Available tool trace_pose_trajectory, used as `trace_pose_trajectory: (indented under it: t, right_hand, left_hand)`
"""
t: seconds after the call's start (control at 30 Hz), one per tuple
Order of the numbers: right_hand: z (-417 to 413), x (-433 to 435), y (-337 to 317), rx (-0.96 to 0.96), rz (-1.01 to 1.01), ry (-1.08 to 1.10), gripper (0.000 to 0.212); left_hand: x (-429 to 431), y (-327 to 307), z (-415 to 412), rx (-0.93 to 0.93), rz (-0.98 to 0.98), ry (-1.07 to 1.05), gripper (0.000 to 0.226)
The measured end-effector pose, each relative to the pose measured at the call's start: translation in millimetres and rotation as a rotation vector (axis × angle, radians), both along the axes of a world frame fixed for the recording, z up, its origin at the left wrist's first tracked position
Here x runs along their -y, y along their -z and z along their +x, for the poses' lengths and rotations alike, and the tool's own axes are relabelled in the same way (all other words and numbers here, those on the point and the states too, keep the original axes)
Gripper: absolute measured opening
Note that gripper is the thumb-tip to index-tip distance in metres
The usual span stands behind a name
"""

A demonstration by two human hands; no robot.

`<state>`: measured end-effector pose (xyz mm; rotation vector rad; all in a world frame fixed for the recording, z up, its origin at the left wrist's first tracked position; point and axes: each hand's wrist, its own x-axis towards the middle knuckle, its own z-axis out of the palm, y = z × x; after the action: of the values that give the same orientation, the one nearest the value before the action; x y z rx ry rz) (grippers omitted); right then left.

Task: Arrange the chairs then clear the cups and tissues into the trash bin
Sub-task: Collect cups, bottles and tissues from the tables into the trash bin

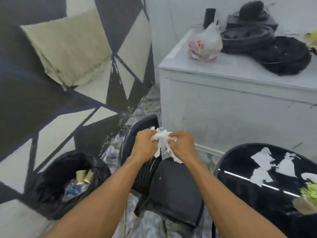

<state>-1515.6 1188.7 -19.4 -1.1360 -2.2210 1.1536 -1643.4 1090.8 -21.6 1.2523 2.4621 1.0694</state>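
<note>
Head view. Grips a crumpled white tissue wad point(163, 142) at centre with left hand point(145, 146) and right hand point(182, 146), fingers of both curled tight round it, above a black padded chair point(175, 186) at 6 o'clock. At 8 o'clock of the wad, a black-bagged trash bin point(56, 169) holding tan paper cups point(82, 175). At 4 o'clock, a glossy black round table point(240, 186) bearing torn white paper scraps point(260, 160).

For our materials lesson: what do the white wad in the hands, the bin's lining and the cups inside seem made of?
The white wad looks like thin matt tissue paper: crumpled, with torn edges. The bin lining seems black plastic film, glossy and wrinkled. The cups are probably paper, tan and matt; blur leaves that open.
</note>
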Motion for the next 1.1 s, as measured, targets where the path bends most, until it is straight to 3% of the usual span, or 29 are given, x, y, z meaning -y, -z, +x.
trace_pose_trajectory:
  t: [0.2,0.33,0.53,0.7,0.9,1.1]
  right_hand:
    - [-161,100,-16,-0.019,0.079,-0.247,0.028]
    - [-247,173,1,0.034,0.057,-0.377,0.032]
    - [-341,253,22,0.165,0.025,-0.564,0.041]
    - [-410,294,48,0.192,-0.018,-0.701,0.046]
    - [-491,314,98,0.232,-0.161,-0.813,0.031]
    - [-555,295,185,0.425,-0.191,-0.874,0.035]
  left_hand:
    - [130,-16,-127,0.012,0.023,-0.271,0.021]
    - [217,-23,-187,0.074,-0.039,-0.391,0.04]
    - [311,-5,-254,0.22,-0.097,-0.498,0.033]
    - [349,32,-308,0.256,-0.108,-0.546,0.03]
    - [358,96,-379,0.33,-0.185,-0.63,0.029]
    - [350,172,-440,0.42,-0.365,-0.665,0.019]
